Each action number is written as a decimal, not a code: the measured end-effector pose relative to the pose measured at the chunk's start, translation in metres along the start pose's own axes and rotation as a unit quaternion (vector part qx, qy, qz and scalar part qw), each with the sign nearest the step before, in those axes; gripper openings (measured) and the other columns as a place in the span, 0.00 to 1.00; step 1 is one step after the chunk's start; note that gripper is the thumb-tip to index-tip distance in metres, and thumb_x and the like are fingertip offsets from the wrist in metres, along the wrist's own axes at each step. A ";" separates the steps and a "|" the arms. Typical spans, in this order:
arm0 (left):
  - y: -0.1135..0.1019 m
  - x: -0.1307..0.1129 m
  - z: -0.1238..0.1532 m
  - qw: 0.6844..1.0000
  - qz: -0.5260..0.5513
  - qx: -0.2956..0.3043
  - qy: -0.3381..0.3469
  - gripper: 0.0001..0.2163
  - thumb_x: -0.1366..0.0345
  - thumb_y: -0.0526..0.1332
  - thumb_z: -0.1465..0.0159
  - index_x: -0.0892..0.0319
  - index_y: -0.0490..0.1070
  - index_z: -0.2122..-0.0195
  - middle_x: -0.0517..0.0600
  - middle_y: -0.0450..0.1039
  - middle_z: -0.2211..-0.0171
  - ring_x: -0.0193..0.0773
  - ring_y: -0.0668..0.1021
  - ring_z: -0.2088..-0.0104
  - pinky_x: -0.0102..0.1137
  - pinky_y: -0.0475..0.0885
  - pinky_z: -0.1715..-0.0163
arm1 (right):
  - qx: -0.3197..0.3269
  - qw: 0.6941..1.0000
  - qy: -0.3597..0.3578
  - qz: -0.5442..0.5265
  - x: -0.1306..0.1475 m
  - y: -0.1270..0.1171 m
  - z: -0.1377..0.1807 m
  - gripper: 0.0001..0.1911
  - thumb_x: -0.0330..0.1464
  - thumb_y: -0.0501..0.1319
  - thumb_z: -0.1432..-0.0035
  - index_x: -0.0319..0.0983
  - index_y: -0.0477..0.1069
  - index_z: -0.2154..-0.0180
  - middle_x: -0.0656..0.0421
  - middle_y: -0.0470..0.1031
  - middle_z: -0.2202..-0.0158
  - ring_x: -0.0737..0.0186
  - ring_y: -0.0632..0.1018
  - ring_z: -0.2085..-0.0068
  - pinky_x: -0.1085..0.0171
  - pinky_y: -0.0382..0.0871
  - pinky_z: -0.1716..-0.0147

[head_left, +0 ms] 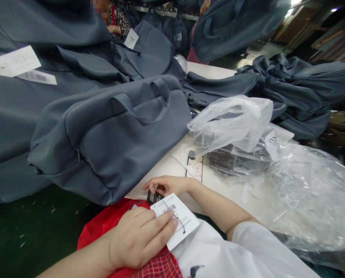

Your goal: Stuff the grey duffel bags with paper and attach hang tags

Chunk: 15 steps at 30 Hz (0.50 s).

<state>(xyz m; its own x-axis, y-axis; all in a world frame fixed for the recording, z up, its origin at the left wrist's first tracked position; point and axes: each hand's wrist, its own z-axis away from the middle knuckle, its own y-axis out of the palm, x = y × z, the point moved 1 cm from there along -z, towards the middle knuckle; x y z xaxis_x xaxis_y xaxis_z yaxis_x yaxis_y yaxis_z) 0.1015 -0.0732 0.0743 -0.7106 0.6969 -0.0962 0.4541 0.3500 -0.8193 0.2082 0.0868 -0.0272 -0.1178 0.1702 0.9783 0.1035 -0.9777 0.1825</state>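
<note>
My left hand (143, 235) is closed on a white paper hang tag (180, 224), its fingers lying over the printed card. A thin black string crosses the tag. Just beyond, at the table's near edge, my right hand (166, 186) has curled fingers on a small black tag-like piece (154, 197) with pale print; the fingers partly hide it. Beside both hands, a dark blue-grey bag (132, 154) with a handle and zipper lies on its side across the table.
A phone-like patterned item (194, 170) lies on the white table (158, 168). Clear plastic packets (233, 160), a white plastic bag (236, 116) and crumpled clear film (314, 193) cover the right. More blue-grey bags (294, 85) are piled behind; co-workers' hands (114, 29) show at the back.
</note>
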 end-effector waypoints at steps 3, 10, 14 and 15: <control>-0.002 0.002 0.009 1.000 -0.014 -0.011 -0.023 0.16 0.70 0.47 0.31 0.64 0.73 0.52 0.54 0.79 0.56 0.38 0.75 0.71 0.33 0.68 0.76 | -0.161 0.987 0.009 -0.001 -0.001 -0.009 0.009 0.16 0.36 0.69 0.52 0.37 0.63 0.70 0.58 0.75 0.66 0.71 0.71 0.74 0.70 0.65 0.74; 0.004 0.013 0.021 0.995 -0.037 -0.001 -0.092 0.14 0.71 0.50 0.32 0.62 0.71 0.50 0.53 0.79 0.57 0.37 0.77 0.67 0.32 0.71 0.70 | -0.454 0.889 -0.068 0.000 0.021 -0.016 0.030 0.16 0.44 0.67 0.49 0.39 0.69 0.69 0.62 0.71 0.77 0.66 0.74 0.76 0.65 0.70 0.73; 0.013 0.019 0.017 0.982 -0.037 -0.013 -0.185 0.13 0.72 0.52 0.34 0.59 0.72 0.53 0.53 0.78 0.55 0.37 0.78 0.65 0.31 0.74 0.67 | -0.415 0.905 -0.082 0.032 0.032 0.000 0.036 0.23 0.50 0.63 0.46 0.36 0.76 0.64 0.54 0.76 0.71 0.60 0.77 0.69 0.60 0.72 0.65; 0.015 0.021 0.016 0.973 -0.035 -0.018 -0.227 0.12 0.71 0.53 0.34 0.58 0.73 0.54 0.55 0.75 0.51 0.37 0.79 0.64 0.31 0.75 0.66 | -0.392 0.915 -0.087 0.033 0.033 0.004 0.036 0.23 0.51 0.62 0.45 0.36 0.77 0.62 0.53 0.77 0.68 0.59 0.78 0.67 0.60 0.72 0.64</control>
<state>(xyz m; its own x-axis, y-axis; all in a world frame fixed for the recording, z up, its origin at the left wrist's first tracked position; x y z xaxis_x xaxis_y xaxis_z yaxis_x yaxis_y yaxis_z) 0.0846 -0.0635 0.0510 -0.9012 0.3248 -0.2870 0.4084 0.4147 -0.8131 0.2406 0.0933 0.0098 0.0291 0.0585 0.9979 -0.6437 -0.7626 0.0634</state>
